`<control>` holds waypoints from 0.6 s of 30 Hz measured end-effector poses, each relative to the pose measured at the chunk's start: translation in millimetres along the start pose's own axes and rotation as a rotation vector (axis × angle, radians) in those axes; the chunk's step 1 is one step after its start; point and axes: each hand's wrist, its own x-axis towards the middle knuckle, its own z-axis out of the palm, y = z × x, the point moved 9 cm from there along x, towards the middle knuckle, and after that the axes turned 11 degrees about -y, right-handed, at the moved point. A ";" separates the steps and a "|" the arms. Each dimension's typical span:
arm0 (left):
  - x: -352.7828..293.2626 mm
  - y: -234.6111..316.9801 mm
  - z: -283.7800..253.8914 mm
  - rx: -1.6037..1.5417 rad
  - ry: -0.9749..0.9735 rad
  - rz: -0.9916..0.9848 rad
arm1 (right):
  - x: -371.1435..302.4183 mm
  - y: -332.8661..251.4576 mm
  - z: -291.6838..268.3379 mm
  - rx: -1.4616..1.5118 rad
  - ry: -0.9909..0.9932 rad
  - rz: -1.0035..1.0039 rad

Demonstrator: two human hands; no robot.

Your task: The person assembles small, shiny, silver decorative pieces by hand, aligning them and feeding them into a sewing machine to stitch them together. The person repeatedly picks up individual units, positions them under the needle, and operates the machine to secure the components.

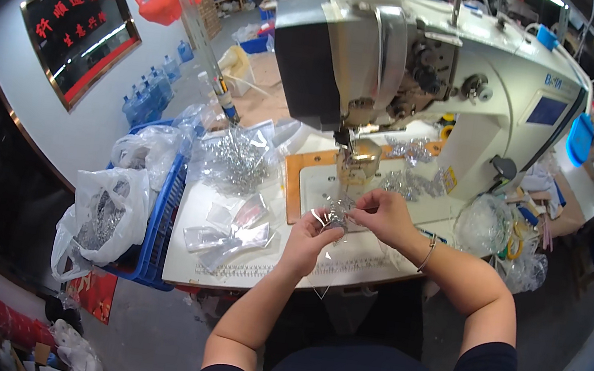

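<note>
Below the needle area of a white sewing machine (pixel 484 135), both hands meet at a small, shiny silvery piece (pixel 339 211). It looks like thin strands or beads; its exact kind is too small to make out. My left hand (pixel 310 241) is closed around its lower side, thumb pressed against the fingers. From the right, my right hand (pixel 387 218) pinches at its upper edge, fingertips together. A bracelet circles the right wrist. More silvery pieces (pixel 408 185) lie in a heap on the machine bed, behind the right hand.
Left of the machine, a clear bag of silvery pieces (pixel 234 158) and flat clear packets (pixel 235 231) lie on the white table (pixel 184 272). A blue crate (pixel 157 242) with plastic bags (pixel 107 217) stands beside it. Clear plastic bags (pixel 487 224) and yellow-handled scissors (pixel 515 240) sit at right.
</note>
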 end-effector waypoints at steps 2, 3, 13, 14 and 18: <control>20.3 16.4 0.2 0.034 -0.101 -0.042 | 8.9 8.2 -14.0 0.108 0.061 0.023; 30.9 23.8 -0.8 0.013 -0.093 -0.082 | 13.9 10.7 -21.7 0.161 0.092 0.034; 70.3 62.7 7.8 -0.245 -0.090 -0.225 | 47.0 -11.3 -40.2 0.559 0.018 0.301; 72.3 63.7 6.7 -0.239 -0.094 -0.234 | 51.8 -8.6 -42.0 0.508 0.010 0.306; 81.7 68.1 7.1 -0.227 -0.091 -0.267 | 72.3 -1.2 -58.6 0.287 0.064 0.232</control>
